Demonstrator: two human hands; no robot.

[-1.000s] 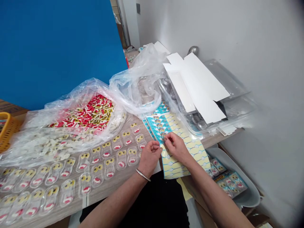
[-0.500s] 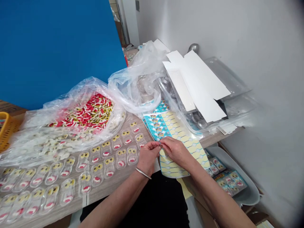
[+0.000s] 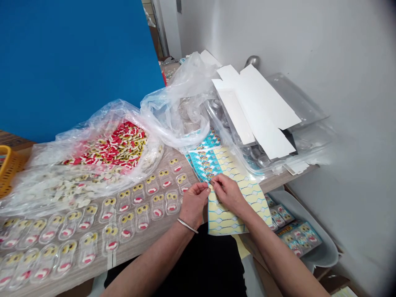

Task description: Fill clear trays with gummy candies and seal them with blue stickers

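Note:
A sheet of stickers (image 3: pixel 238 206), pale yellow with blue outlines and a colourful printed blue part, lies over the table's front edge. My left hand (image 3: pixel 194 204) is closed in a pinch at the sheet's left edge; what is between its fingertips is too small to make out. Just right of it, over the sheet, my right hand (image 3: pixel 230 194) is also pinched, its fingertips close to the left ones, and anything in them is hidden. To the left, small clear plastic blisters (image 3: pixel 142 216) stand in rows, each with yellow eye pieces and a red-and-white mouth piece.
Behind the rows, a clear plastic bag (image 3: pixel 105 123) spills red, white and yellow pieces. White card sheets (image 3: pixel 256 107) lie on clear plastic trays (image 3: pixel 297 103) near the wall. A grey tub (image 3: pixel 328 247) with packed blister cards is below right. A yellow basket (image 3: pixel 10 169) stands far left.
My right fingertips have drawn slightly up and away from my left ones, which they touched before. The sticker sheet's front part has flattened and hangs slightly lower.

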